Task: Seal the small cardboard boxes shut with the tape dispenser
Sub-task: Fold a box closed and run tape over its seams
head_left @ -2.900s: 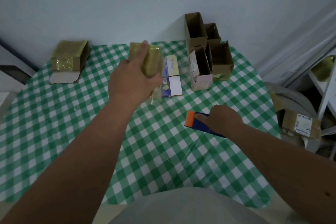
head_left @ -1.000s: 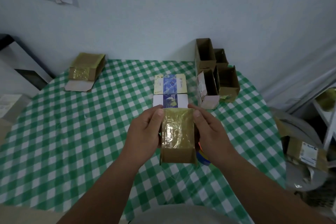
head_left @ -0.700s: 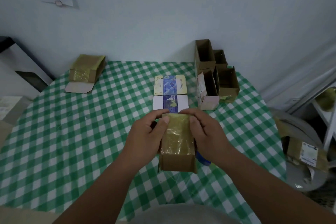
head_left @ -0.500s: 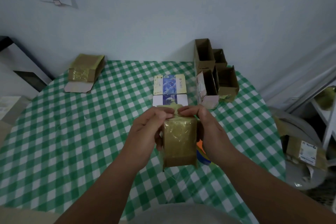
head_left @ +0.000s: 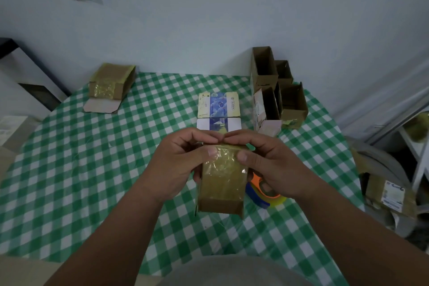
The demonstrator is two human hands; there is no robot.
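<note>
Both hands, left (head_left: 176,165) and right (head_left: 267,160), pinch the far end of a taped box (head_left: 221,179) above the table (head_left: 69,169); dispenser (head_left: 262,193) lies beneath.

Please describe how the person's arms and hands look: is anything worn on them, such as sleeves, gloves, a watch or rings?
Both forearms are bare to the bottom edge of the picture; no sleeve shows. The left hand and the right hand wear no gloves. No watch or bracelet is on either wrist, and no ring shows on the visible fingers. The nails are short and unpainted.
</note>
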